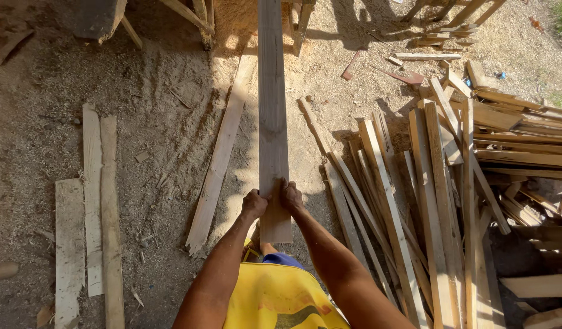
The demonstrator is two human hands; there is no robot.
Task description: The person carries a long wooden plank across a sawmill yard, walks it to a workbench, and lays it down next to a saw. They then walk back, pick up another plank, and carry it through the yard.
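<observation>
Sawdust-strewn dirt ground (43, 91); both hands grip plank (273, 109); offcut pile (439, 183) right, likely outdoors.

A long plank (273, 116) runs forward between floor boards (92, 207) left and a slat pile (439, 201) right.

Yellow shirt, blue shorts, bare forearms

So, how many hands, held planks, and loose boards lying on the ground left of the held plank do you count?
Hands: 2, left hand and right hand
Held plank: 1
Loose boards left of it: 4
Total: 7
</observation>
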